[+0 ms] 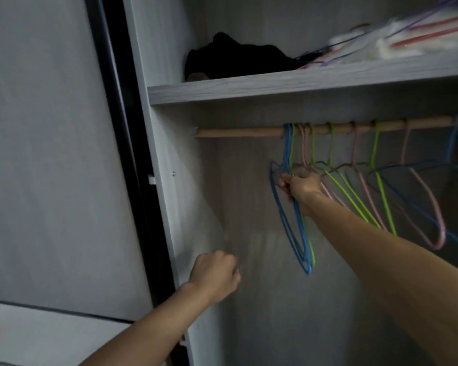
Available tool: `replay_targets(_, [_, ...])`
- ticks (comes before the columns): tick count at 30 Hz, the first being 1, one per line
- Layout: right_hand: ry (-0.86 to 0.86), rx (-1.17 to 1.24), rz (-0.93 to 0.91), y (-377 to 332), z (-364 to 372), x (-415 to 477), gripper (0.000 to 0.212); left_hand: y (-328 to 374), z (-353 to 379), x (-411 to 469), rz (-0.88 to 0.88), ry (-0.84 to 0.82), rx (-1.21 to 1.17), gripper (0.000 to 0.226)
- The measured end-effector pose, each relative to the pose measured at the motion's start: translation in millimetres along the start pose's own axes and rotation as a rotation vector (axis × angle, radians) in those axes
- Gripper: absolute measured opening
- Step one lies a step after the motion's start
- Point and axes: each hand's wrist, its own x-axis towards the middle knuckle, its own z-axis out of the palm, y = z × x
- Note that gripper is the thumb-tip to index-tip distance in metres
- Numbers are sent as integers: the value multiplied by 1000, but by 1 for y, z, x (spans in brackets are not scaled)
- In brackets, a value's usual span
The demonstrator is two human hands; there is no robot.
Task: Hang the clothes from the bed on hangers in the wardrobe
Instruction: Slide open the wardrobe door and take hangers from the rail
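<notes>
R hand (300, 184) is up at about 1 o'clock from frame centre, arm reaching in from 4 o'clock. Fingers and thumb are clamped round the top of the blue hanger (301, 233), right where neck meets shoulder. The hanger's hook sits over the wooden rail (238, 133), pointing to 12. It's the leftmost hanger on the rail. Its body is tipped, not level: long axis runs steep from 11 down to 5, with the low tip at approx 6 o'clock of the hand. A green hanger (312, 249) lies tight against it on the 3 o'clock side, same tilt. It may be caught in the same grip, but blur stops me telling.

L hand (214, 276) is at 7 o'clock from centre, well apart from the hangers and near the wardrobe side panel (169, 194). I see the back of it only. Fingers are curled under into a fist, nothing showing in it.

The rail runs 9 to 3 under the shelf (275, 88). More hangers hang off it toward 3 o'clock, green ones (354, 199) and pink ones (434, 207), all bare wire. On the shelf at 12 sits a black garment (236, 59), bunched. At 1–2 o'clock there's a loose pile of hangers (434, 33), blurred.
</notes>
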Motion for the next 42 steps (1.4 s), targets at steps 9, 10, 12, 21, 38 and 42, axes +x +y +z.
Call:
replay_targets(9, [146,-1078,-459,-24,-115,-1,44,32,2,16,-4,-20,-6,29])
replay_targets(10, [143,-1205,-522,-26,-121,-1,34,35,2,16,0,-26,-6,28])
replay_targets(12, [148,-1357,-609,-31,-129,-2,26,40,1,15,1,-28,-1,26])
replay_targets(21, [247,-1189,-613,-55,-116,-15,24,32,-5,4,9,-25,-23,25])
replay_targets(38, [435,-1057,-249,-18,-168,-176,31,60,21,-20,512,-82,-41,29])
replay_targets(42, [557,-1044,-39,12,-204,-274,22,98,39,-53,708,-128,-56,29])
